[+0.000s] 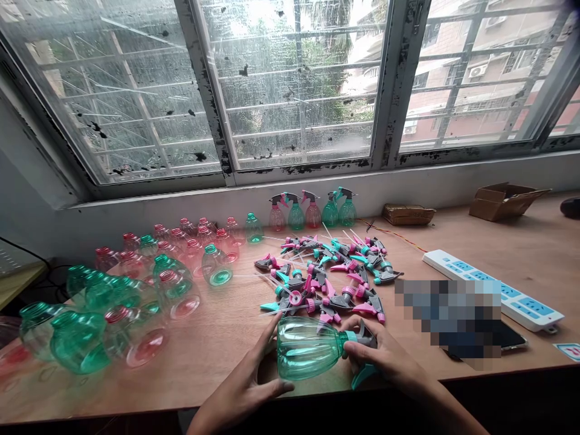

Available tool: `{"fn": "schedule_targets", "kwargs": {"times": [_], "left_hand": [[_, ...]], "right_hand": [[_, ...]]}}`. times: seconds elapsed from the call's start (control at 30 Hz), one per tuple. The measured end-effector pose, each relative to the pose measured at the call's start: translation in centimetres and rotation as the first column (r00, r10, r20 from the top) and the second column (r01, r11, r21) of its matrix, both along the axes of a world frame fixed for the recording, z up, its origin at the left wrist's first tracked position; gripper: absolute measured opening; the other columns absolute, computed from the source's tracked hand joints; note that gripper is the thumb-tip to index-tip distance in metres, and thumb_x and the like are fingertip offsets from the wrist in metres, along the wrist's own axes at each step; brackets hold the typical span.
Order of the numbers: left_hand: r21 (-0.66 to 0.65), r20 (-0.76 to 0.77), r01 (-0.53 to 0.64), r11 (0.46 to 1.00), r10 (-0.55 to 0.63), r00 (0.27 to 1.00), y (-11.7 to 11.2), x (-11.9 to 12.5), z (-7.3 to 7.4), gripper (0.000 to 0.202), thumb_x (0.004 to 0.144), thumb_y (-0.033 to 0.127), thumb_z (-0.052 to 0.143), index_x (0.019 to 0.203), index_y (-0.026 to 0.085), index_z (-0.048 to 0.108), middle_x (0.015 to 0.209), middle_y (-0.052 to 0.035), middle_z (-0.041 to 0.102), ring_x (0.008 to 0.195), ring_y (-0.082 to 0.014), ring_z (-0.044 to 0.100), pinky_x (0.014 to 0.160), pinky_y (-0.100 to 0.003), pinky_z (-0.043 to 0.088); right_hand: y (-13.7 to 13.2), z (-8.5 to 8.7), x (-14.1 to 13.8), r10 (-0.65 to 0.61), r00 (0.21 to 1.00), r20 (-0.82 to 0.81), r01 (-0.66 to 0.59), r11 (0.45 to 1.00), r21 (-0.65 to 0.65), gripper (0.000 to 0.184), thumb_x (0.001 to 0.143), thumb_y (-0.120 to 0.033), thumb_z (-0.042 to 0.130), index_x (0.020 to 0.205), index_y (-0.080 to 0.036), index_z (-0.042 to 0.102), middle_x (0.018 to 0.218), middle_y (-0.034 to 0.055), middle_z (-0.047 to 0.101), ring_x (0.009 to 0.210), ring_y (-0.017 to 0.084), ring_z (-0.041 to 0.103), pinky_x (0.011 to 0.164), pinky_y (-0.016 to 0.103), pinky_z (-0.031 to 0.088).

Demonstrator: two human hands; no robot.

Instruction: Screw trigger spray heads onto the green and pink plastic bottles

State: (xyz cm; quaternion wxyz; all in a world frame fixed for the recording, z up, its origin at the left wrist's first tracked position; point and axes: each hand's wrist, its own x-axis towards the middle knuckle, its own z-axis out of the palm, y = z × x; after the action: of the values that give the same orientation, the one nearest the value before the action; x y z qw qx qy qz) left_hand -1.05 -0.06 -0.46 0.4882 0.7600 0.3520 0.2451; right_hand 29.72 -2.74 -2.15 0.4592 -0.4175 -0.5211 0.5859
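A green spray bottle (308, 349) lies sideways in the air near the table's front edge, its base to the left. Around its base end curves my left hand (251, 368), thumb below and fingers behind the bottle. My right hand (385, 350) grips the neck, where a grey and teal trigger sprayer head (362, 338) sits on the bottle; its teal trigger points downward. Just beyond both hands is a pile of loose sprayer heads (324, 272) in pink, teal and grey, with thin white tubes.
Several headless green bottles (81, 344) and pink bottles (179, 296) stand at left. Assembled spray bottles (312, 211) line the wall. At right are a power strip (493, 290), a blurred-out phone (512, 335), and an open cardboard box (505, 202).
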Motion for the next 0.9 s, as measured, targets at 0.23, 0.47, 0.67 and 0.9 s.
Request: {"fn": "schedule_targets", "kwargs": {"times": [0.23,0.47,0.67,0.9], "left_hand": [[-0.003,0.028,0.011,1.0,-0.011,1.0,-0.06,0.15,0.13,0.099,0.086,0.014,0.071,0.159,0.039,0.009,0.17,-0.0016,0.018,0.154,-0.0292,0.022,0.127,-0.05,0.02],[0.027,-0.001,0.005,1.0,-0.005,1.0,-0.05,0.12,0.15,0.099,0.085,0.011,0.071,0.16,0.036,0.01,0.169,-0.0057,0.019,0.154,-0.0311,0.023,0.126,-0.053,0.019],[-0.064,0.079,0.043,0.997,-0.038,0.996,-0.13,0.18,0.53,0.095,0.087,0.026,0.074,0.16,0.032,0.014,0.17,-0.0065,0.018,0.154,-0.034,0.021,0.125,-0.053,0.021],[-0.097,0.017,0.006,0.995,-0.004,1.0,-0.17,0.17,0.81,0.089,0.086,0.024,0.072,0.158,0.033,0.021,0.168,-0.0026,0.025,0.153,-0.0339,0.023,0.127,-0.049,0.02]], "right_hand": [[-0.11,0.09,-0.03,-0.005,1.0,0.006,0.005,1.0,0.002,0.039,0.08,-0.046,0.081,0.101,-0.018,0.063,0.072,-0.0008,0.071,0.063,0.017,0.062,0.063,0.029,0.046],[-0.13,0.35,-0.18,0.003,1.0,0.027,-0.003,1.0,0.003,0.039,0.079,-0.047,0.081,0.1,-0.019,0.064,0.069,-0.0018,0.07,0.063,0.017,0.062,0.063,0.029,0.046],[-0.11,0.25,-0.06,0.013,1.0,0.011,-0.013,1.0,0.011,0.037,0.082,-0.045,0.08,0.101,-0.019,0.063,0.068,-0.0026,0.069,0.063,0.016,0.06,0.063,0.028,0.044],[-0.15,0.27,-0.11,0.019,1.0,-0.012,-0.019,1.0,0.007,0.035,0.082,-0.044,0.079,0.101,-0.019,0.063,0.069,-0.0025,0.069,0.063,0.016,0.06,0.063,0.028,0.044]]}}
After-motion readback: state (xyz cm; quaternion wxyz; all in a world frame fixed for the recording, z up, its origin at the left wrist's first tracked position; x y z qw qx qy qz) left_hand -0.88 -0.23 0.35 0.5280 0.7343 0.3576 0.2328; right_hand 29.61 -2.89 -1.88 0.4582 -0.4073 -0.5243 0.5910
